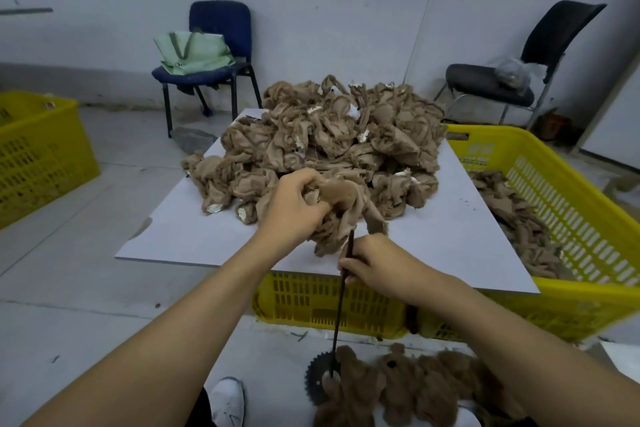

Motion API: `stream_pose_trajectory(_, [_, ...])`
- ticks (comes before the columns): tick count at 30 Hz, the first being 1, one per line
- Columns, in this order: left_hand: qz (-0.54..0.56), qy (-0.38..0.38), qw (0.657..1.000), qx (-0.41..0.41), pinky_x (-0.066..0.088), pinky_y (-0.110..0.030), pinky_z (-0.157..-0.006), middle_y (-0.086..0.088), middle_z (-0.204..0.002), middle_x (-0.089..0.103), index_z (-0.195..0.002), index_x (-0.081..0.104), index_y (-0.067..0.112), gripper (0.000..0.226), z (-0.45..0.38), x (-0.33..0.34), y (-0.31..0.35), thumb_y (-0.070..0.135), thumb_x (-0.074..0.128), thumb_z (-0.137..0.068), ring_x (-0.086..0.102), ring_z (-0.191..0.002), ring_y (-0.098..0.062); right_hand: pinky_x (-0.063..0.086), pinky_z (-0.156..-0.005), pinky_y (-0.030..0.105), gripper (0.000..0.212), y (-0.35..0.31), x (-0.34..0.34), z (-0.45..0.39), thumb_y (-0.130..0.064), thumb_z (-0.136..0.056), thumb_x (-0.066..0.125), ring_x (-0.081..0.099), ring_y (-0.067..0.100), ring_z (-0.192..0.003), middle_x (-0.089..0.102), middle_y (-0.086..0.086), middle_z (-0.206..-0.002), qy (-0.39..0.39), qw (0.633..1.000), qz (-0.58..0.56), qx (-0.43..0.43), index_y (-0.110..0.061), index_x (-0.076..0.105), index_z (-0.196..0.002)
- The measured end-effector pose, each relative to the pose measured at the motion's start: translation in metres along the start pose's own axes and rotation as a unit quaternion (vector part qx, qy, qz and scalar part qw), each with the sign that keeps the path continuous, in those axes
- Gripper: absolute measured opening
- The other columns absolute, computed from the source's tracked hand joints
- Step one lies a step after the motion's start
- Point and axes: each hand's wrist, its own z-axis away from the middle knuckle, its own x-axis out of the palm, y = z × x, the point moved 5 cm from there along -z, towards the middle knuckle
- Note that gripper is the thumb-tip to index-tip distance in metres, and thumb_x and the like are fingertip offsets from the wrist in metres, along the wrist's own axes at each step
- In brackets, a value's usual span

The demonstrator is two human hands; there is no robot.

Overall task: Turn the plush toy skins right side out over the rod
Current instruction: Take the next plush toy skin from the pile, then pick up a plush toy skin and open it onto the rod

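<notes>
The landmark is the white board (450, 236), which lies flat across the top of a yellow crate (346, 305).

1. Rod (341, 305): a thin dark rod stands nearly upright just in front of the board's near edge. Its foot sits on a toothed black disc (315, 380) on the floor below the board; its tip disappears into the fabric of the held skin.
2. Held skin (341, 215): 1 tan plush skin, wrong side out, is bunched over the rod tip above the board's near edge.
3. Left hand (292, 208): fingers curled tight around the upper part of the held skin, above the board.
4. Right hand (372, 262): fingers closed around the rod shaft just below the skin, at the board's near edge.
5. Unturned pile (332, 139): a large heap of tan skins covers the far half of the board.
6. Turned skins (415, 388): fluffy brown skins lie on the floor in front of the board, beside the disc.
7. Second crate (568, 218): to the right of the board, holding more tan skins.
8. Third crate (38, 156): well to the left of the board.
9. Blue chair (218, 28) with a green bag (194, 52), and a black chair (540, 55), stand against the wall beyond the board.
</notes>
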Motion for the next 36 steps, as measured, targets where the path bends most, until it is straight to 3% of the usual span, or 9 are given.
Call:
stream_pose_trajectory(8, [-0.06,0.113,0.985,0.116,0.02,-0.031,-0.055,0.006,-0.066,0.033,-0.068,0.032,0.013,0.031,-0.003,0.0,0.005,-0.013,0.05,-0.07,0.03,-0.059,-0.013,0.059,-0.081,0.041,0.022,0.015,-0.007,-0.019,-0.022,-0.1,0.059,0.071,0.013,-0.077,0.073,0.006,-0.086,0.101,0.994,-0.043,0.016,-0.006,0.072,-0.094])
stream_pose_trajectory(13, [-0.078,0.112,0.984,0.117,0.02,-0.031,-0.056,0.007,-0.069,0.032,-0.069,0.033,0.011,0.033,-0.003,0.008,-0.005,-0.012,0.056,-0.071,0.032,-0.06,-0.011,0.059,-0.075,0.041,0.02,0.008,-0.006,-0.021,-0.025,-0.093,0.068,0.069,0.017,-0.074,0.074,0.005,-0.083,0.046,0.997,-0.063,0.019,-0.008,0.076,-0.088])
stream_pose_trajectory(16, [-0.069,0.095,0.982,0.148,0.033,-0.043,-0.059,0.0,-0.085,0.041,-0.073,0.041,0.006,0.029,-0.009,0.013,0.005,-0.015,0.061,-0.074,0.042,-0.072,-0.022,0.06,-0.069,0.029,0.013,0.014,-0.023,-0.023,-0.009,-0.09,0.069,0.07,0.016,-0.089,0.075,0.0,-0.1,-0.011,0.989,-0.14,0.053,-0.011,0.074,-0.102])
stream_pose_trajectory(19, [-0.079,0.081,0.974,0.198,0.037,-0.034,-0.072,-0.005,-0.108,0.044,-0.076,0.046,0.008,0.032,-0.009,0.017,0.016,-0.019,0.063,-0.073,0.046,-0.095,-0.024,0.057,-0.066,0.028,0.02,0.021,-0.064,-0.019,-0.003,-0.09,0.065,0.067,0.015,-0.092,0.07,0.006,-0.11,0.162,0.935,-0.303,0.088,-0.017,0.063,-0.104])
stream_pose_trajectory(21, [-0.077,0.045,0.976,0.199,0.037,-0.02,-0.078,-0.01,-0.125,0.043,-0.078,0.051,0.007,0.027,-0.009,0.021,0.016,-0.017,0.064,-0.077,0.047,-0.111,-0.025,0.055,-0.075,0.028,0.037,0.018,-0.084,-0.016,-0.011,-0.092,0.067,0.058,0.01,-0.105,0.057,-0.003,-0.126,0.22,0.924,-0.31,0.026,-0.031,0.054,-0.12])
stream_pose_trajectory(24, [-0.008,0.001,0.983,0.182,0.04,-0.011,-0.09,-0.012,-0.129,0.049,-0.08,0.055,0.005,0.02,-0.012,0.02,0.017,-0.006,0.071,-0.085,0.052,-0.12,-0.016,0.05,-0.099,0.037,0.043,0.013,-0.089,-0.016,-0.018,-0.094,0.068,0.048,0.007,-0.126,0.05,-0.013,-0.14,0.141,0.961,-0.235,-0.045,-0.036,0.055,-0.131])
stream_pose_trajectory(29, [0.016,-0.02,0.982,0.189,0.045,-0.022,-0.102,-0.007,-0.126,0.063,-0.084,0.059,0.011,0.019,-0.011,0.018,0.017,-0.004,0.071,-0.086,0.053,-0.129,-0.01,0.058,-0.077,0.041,0.016,0.011,-0.091,-0.013,-0.012,-0.092,0.069,0.07,0.024,-0.093,0.071,0.01,-0.103,0.147,0.96,-0.235,-0.05,-0.01,0.066,-0.108])
stream_pose_trajectory(33, [-0.006,0.046,0.992,0.113,0.05,-0.038,-0.073,0.005,-0.094,0.061,-0.08,0.054,0.021,0.026,-0.009,0.022,0.009,-0.003,0.065,-0.082,0.059,-0.09,-0.014,0.055,-0.074,0.059,0.006,0.002,-0.082,-0.015,-0.006,-0.091,0.068,0.067,0.045,-0.083,0.067,0.029,-0.087,0.192,0.965,-0.177,-0.038,-0.004,0.063,-0.09])
stream_pose_trajectory(36, [0.025,0.147,0.989,0.001,0.029,-0.032,-0.05,0.01,-0.057,0.043,-0.062,0.042,0.03,0.03,-0.012,0.015,-0.001,0.006,0.054,-0.077,0.036,-0.053,-0.009,0.054,-0.061,0.038,0.011,-0.011,-0.069,-0.014,-0.006,-0.085,0.073,0.065,0.019,-0.068,0.068,0.003,-0.075,0.207,0.962,-0.159,-0.082,-0.015,0.067,-0.085])
